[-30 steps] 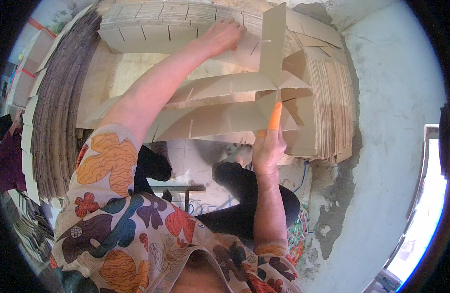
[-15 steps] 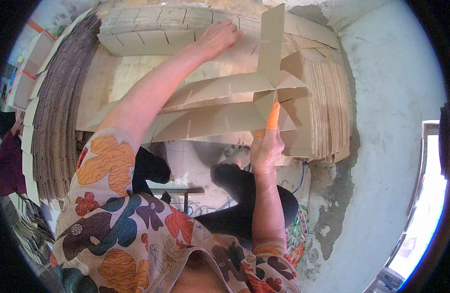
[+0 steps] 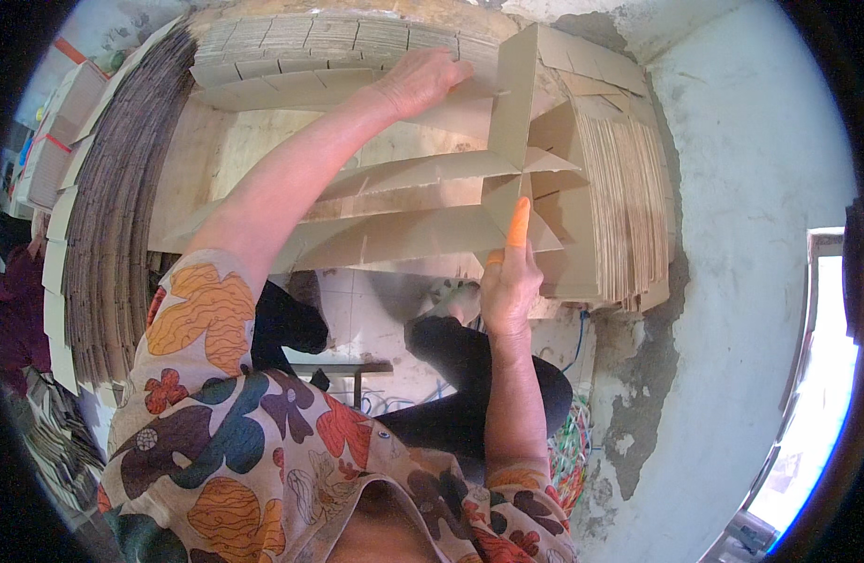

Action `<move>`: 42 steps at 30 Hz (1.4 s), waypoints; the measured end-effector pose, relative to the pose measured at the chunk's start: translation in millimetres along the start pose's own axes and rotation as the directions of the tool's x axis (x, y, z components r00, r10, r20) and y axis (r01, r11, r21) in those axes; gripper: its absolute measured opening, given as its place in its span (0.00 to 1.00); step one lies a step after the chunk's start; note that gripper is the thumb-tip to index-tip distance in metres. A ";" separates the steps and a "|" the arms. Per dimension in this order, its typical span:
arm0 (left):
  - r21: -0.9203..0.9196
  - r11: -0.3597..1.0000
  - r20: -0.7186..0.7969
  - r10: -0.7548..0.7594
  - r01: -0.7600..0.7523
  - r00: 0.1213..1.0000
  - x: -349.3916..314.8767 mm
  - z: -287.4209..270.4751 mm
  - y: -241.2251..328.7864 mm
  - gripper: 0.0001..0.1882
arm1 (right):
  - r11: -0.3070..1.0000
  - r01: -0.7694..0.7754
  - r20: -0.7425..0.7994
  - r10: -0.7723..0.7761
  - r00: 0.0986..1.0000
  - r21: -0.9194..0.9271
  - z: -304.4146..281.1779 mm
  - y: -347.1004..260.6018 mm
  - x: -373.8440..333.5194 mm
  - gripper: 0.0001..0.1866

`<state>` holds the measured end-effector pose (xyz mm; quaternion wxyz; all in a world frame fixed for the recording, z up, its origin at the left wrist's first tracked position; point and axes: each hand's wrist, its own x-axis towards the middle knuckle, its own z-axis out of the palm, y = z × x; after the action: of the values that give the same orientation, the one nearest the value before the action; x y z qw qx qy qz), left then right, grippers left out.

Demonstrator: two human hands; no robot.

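One cardboard strip [image 3: 291,90] has come away from the far stack [image 3: 328,35].

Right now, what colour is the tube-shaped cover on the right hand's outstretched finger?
The finger cover is bright orange, best seen in the head view.

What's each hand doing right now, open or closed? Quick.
Left hand: closed on the front cardboard strip, fingertips partly hidden.
Right hand: closed, holding the crossed cardboard strips.

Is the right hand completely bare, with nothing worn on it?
No, the right hand wears an orange cover, which shows in front of the crossed cardboard strips.
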<state>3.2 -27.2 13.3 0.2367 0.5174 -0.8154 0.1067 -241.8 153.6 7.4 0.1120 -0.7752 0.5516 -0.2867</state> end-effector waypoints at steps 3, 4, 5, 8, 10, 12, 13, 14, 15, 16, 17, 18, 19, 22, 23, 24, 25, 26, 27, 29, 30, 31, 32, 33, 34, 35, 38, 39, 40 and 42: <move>-0.024 1.000 -0.007 0.015 -0.015 1.000 0.3 -6.5 3.5 0.08 | 1.000 0.004 0.009 -0.004 1.000 -0.021 -1.6 -1.1 0.2 0.45; -0.036 0.999 0.004 0.012 -0.012 1.000 -0.8 -9.6 5.3 0.08 | 1.000 0.018 -0.003 -0.018 1.000 -0.007 -3.1 -1.8 -0.2 0.45; -0.048 0.999 0.014 0.011 -0.010 1.000 -1.2 -14.0 8.9 0.07 | 0.999 0.032 -0.017 -0.032 0.999 0.007 -5.7 -2.5 -0.6 0.45; -0.093 0.996 -0.015 -0.007 0.006 1.000 -5.9 -26.5 18.7 0.06 | 1.000 0.009 -0.042 -0.009 0.999 0.015 -11.2 -5.1 -2.1 0.43; -0.134 0.991 -0.069 0.006 -0.015 0.998 -10.4 -27.6 14.9 0.05 | 1.000 -0.012 -0.017 0.012 1.000 -0.017 -14.5 -9.2 -1.8 0.42; -0.172 0.984 -0.116 0.020 -0.040 0.993 -10.6 -35.4 18.5 0.05 | 0.995 -0.033 0.037 0.037 0.999 -0.091 -22.2 -10.5 -0.8 0.42; -0.183 0.982 -0.135 0.024 -0.049 0.990 -13.4 -40.0 19.7 0.05 | 0.998 -0.015 0.008 0.016 1.000 -0.068 -26.1 -11.5 -2.3 0.41; -0.195 0.979 -0.154 0.028 -0.058 0.988 -16.2 -45.0 22.7 0.05 | 0.999 0.003 -0.022 -0.004 1.000 -0.046 -30.3 -12.3 -6.0 0.41; -0.215 0.974 -0.175 0.033 -0.071 0.984 -18.3 -47.8 25.2 0.05 | 0.999 0.023 -0.051 -0.024 0.998 -0.024 -34.0 -14.1 -10.0 0.41; -0.234 0.969 -0.196 0.038 -0.084 0.980 -20.2 -50.9 27.8 0.05 | 1.000 0.018 -0.052 -0.019 0.998 -0.022 -37.7 -17.1 -14.0 0.41; -0.254 0.962 -0.217 0.043 -0.099 0.975 -22.1 -54.7 31.1 0.05 | 1.000 0.012 -0.054 -0.013 0.998 -0.022 -41.7 -20.8 -18.5 0.41; -0.260 0.962 -0.183 0.040 -0.087 0.982 -24.7 -58.4 34.4 0.06 | 1.000 0.006 -0.055 -0.007 0.998 -0.021 -44.1 -23.6 -21.8 0.41; -0.265 0.961 -0.150 0.036 -0.076 0.988 -27.6 -61.8 38.0 0.06 | 1.000 -0.008 -0.007 0.008 1.000 -0.021 -44.8 -25.4 -24.0 0.41; -0.216 0.975 -0.041 0.049 -0.057 0.998 -33.3 -69.2 56.1 0.02 | 0.998 -0.007 0.097 0.013 0.995 -0.062 -44.2 -23.5 -28.1 0.40; -0.185 0.981 -0.005 0.053 -0.053 0.999 -34.3 -72.6 60.2 0.00 | 0.994 0.031 0.109 -0.020 0.994 -0.101 -38.2 -17.9 -27.9 0.41; -0.216 0.976 -0.009 0.008 -0.010 1.000 -41.7 -65.0 55.7 0.01 | 0.989 0.075 0.126 -0.059 0.990 -0.127 -32.0 -15.6 -25.4 0.41; -0.247 0.968 -0.012 -0.035 0.031 0.999 -53.3 -47.5 46.6 0.01 | 0.982 0.089 0.154 -0.063 0.986 -0.167 -30.2 -15.1 -20.9 0.39; -0.294 0.954 -0.013 -0.071 0.064 0.997 -58.4 -33.2 39.0 0.01 | 0.971 0.091 0.182 -0.051 0.982 -0.219 -30.1 -10.8 -16.0 0.37; -0.301 0.950 -0.004 -0.088 0.082 0.996 -58.3 -31.9 33.2 0.03 | 0.958 0.093 0.209 -0.036 0.977 -0.270 -31.3 -7.9 -12.0 0.36; -0.307 0.943 0.021 -0.128 0.128 0.992 -60.1 -29.6 19.4 0.09 | 0.960 0.139 0.198 -0.091 0.976 -0.243 -35.4 -11.2 -2.0 0.31; -0.330 0.925 0.120 -0.156 0.188 0.980 -56.7 -27.1 16.5 0.09 | 0.958 0.159 0.187 -0.115 0.976 -0.240 -40.5 -11.0 4.1 0.29; -0.346 0.905 0.220 -0.179 0.248 0.959 -53.6 -24.5 14.1 0.10 | 0.954 0.179 0.191 -0.134 0.972 -0.240 -30.1 7.1 8.0 0.33; -0.344 0.884 0.321 -0.205 0.316 0.925 -55.6 -23.8 10.8 0.10 | 0.945 0.184 0.206 -0.130 0.970 -0.269 -19.7 22.3 10.6 0.32; -0.382 0.854 0.334 -0.228 0.352 0.915 -57.1 -25.3 11.5 0.11 | 0.934 0.186 0.220 -0.121 0.968 -0.306 -15.8 33.1 12.4 0.31; -0.418 0.821 0.348 -0.250 0.388 0.904 -58.7 -27.5 11.5 0.12 | 0.920 0.189 0.233 -0.112 0.966 -0.343 -16.1 43.7 12.3 0.30; -0.439 0.786 0.368 -0.284 0.435 0.885 -65.9 -31.0 7.1 0.13 | 0.939 0.214 0.272 -0.139 0.952 -0.268 -20.6 42.3 14.6 0.28; -0.343 0.854 0.171 -0.352 0.390 0.920 -88.1 -45.1 5.4 0.18 | 0.975 0.157 0.307 -0.103 0.946 -0.155 -49.0 38.2 19.4 0.22; -0.359 0.841 0.151 -0.375 0.404 0.915 -92.7 -47.6 3.1 0.18 | 0.980 0.070 0.270 -0.018 0.963 -0.185 -56.7 44.7 22.9 0.21; -0.374 0.827 0.132 -0.400 0.419 0.907 -98.0 -51.1 -0.2 0.19 | 0.978 -0.017 0.232 0.066 0.970 -0.210 -61.6 50.4 25.2 0.21; -0.376 0.825 0.076 -0.427 0.423 0.901 -108.4 -68.9 -3.3 0.20 | 0.911 -0.060 -0.028 0.053 0.998 -0.408 -67.6 54.8 27.4 0.22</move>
<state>63.4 86.2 18.9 0.3554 0.6288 -0.6833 -0.1072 -317.3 117.9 44.1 -0.0488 -0.7628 0.6225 -0.1679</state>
